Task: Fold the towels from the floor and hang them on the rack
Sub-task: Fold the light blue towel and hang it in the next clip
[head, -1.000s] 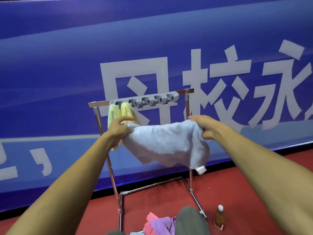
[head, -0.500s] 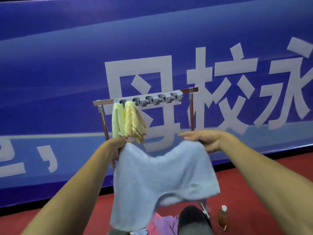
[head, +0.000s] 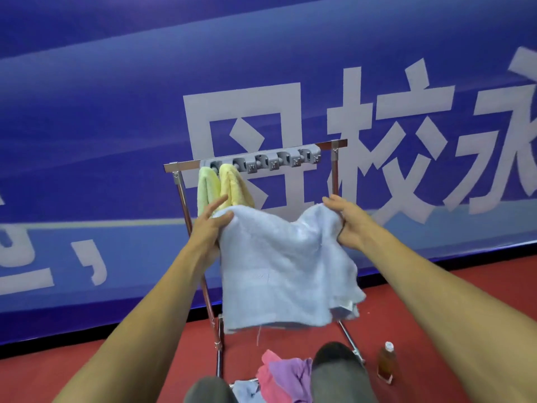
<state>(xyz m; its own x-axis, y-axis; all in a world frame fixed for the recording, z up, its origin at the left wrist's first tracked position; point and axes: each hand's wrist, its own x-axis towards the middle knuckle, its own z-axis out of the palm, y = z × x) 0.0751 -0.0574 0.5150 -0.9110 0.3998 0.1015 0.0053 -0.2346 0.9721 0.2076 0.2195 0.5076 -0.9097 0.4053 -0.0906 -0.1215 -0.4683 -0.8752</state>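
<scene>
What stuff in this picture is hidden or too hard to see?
All in the head view:
1. The towel pile: partly behind the knees and cut by the bottom edge, so no count.
2. The rack: the middle of its right post is behind the light blue towel.
3. The left hand and right hand: some fingers are under that towel.
4. The bottle: label too small to read.

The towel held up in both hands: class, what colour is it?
The towel is light blue, clearest in the head view.
</scene>
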